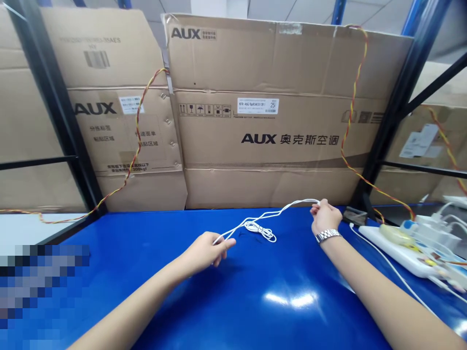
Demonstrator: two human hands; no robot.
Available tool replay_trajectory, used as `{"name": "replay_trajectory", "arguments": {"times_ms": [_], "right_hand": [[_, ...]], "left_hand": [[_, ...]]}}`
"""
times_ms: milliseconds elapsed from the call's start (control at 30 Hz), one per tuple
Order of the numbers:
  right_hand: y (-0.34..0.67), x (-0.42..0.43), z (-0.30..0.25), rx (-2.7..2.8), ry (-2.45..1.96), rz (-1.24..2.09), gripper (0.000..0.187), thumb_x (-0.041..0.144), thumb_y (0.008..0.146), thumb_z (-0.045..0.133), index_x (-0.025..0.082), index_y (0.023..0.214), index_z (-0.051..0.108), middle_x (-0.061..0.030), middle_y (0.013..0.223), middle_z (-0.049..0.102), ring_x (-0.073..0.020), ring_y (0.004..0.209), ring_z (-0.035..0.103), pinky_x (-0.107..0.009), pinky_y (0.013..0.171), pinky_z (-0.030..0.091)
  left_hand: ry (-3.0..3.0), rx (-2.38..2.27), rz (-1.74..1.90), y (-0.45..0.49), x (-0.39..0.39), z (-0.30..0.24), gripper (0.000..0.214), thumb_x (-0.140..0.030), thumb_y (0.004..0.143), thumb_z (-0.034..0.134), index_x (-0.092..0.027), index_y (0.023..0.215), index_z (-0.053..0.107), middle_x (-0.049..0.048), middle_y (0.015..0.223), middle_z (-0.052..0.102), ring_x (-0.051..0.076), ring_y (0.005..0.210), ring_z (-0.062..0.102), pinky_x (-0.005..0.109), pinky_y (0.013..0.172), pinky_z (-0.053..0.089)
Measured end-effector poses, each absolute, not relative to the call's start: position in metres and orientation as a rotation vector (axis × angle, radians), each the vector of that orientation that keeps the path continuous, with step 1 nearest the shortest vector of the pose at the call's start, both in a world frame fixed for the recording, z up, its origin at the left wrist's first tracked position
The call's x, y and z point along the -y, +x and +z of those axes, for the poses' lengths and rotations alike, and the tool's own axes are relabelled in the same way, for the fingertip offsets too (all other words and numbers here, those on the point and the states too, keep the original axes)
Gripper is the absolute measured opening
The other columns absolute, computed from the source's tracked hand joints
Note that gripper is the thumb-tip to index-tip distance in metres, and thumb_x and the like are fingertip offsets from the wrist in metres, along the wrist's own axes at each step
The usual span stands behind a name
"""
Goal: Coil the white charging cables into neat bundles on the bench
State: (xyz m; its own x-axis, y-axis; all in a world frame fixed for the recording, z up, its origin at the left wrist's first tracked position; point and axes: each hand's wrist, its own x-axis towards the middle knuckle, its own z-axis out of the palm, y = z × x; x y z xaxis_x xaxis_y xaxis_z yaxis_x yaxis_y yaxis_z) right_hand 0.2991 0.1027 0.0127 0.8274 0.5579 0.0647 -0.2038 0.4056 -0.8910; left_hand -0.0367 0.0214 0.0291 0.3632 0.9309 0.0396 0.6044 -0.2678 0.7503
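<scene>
Our left hand (216, 249) and right hand (326, 217) pinch a white cable (279, 212), likely light and limp, best gripped well apart.

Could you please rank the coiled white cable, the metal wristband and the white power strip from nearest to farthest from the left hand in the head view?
From the left hand:
1. Coiled white cable: just to its right, on the blue tabletop.
2. Metal wristband: farther right, at the right hand.
3. White power strip: far right side.
</scene>
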Motion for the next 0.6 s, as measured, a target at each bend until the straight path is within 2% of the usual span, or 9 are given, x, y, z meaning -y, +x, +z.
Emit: {"name": "replay_trajectory", "arguments": {"times_ms": [100, 267, 333, 467, 600], "right_hand": [[0.299, -0.103, 0.013, 0.376, -1.051, 0.500, 0.029, 0.030, 0.085, 0.048, 0.015, 0.110, 0.050, -0.0075, 0.109, 0.053, -0.0184, 0.091, 0.055, -0.038, 0.076, 0.047], [0.302, -0.103, 0.014, 0.364, -1.049, 0.492, 0.029, 0.030, 0.085, 0.048, 0.014, 0.109, 0.050, -0.0072, 0.107, 0.054, -0.0181, 0.090, 0.056, -0.038, 0.075, 0.048], [0.305, -0.103, 0.015, 0.347, -1.056, 0.482, 0.029, 0.030, 0.085, 0.048, 0.015, 0.109, 0.050, -0.0073, 0.108, 0.054, -0.0183, 0.090, 0.056, -0.038, 0.075, 0.047], [0.311, -0.105, 0.015, 0.300, -1.081, 0.468, 0.029, 0.029, 0.085, 0.049, 0.015, 0.110, 0.049, -0.0075, 0.109, 0.053, -0.0188, 0.091, 0.055, -0.039, 0.076, 0.047], [0.310, -0.107, 0.011, 0.312, -1.084, 0.463, 0.029, 0.029, 0.085, 0.049, 0.015, 0.110, 0.050, -0.0076, 0.110, 0.053, -0.0187, 0.092, 0.055, -0.039, 0.076, 0.047]], "left_hand": [[1.816, -1.267, 0.689, -0.036, -0.021, 0.032, 0.047, -0.057, 0.072, 0.043, -0.016, 0.051, 0.052, -0.0037, 0.037, 0.047, 0.008, 0.032, 0.040, 0.019, 0.036, 0.031], [1.729, -1.143, 0.556, -0.037, -0.020, 0.027, 0.024, -0.040, 0.066, 0.057, -0.017, 0.071, 0.053, -0.0013, 0.060, 0.060, 0.010, 0.039, 0.053, 0.016, 0.032, 0.030], [1.725, -1.085, 0.483, -0.037, -0.019, 0.026, 0.021, -0.037, 0.068, 0.055, -0.018, 0.076, 0.054, -0.0020, 0.061, 0.060, 0.008, 0.035, 0.049, 0.015, 0.032, 0.027], [1.829, -1.126, 0.515, -0.039, -0.019, 0.033, 0.025, -0.041, 0.072, 0.050, -0.018, 0.074, 0.058, -0.0057, 0.052, 0.050, 0.005, 0.035, 0.037, 0.016, 0.035, 0.025], [2.088, -1.431, 0.681, -0.045, -0.021, 0.041, 0.039, -0.051, 0.075, 0.043, -0.017, 0.067, 0.061, -0.0013, 0.051, 0.055, 0.012, 0.047, 0.048, 0.020, 0.045, 0.030]]}}
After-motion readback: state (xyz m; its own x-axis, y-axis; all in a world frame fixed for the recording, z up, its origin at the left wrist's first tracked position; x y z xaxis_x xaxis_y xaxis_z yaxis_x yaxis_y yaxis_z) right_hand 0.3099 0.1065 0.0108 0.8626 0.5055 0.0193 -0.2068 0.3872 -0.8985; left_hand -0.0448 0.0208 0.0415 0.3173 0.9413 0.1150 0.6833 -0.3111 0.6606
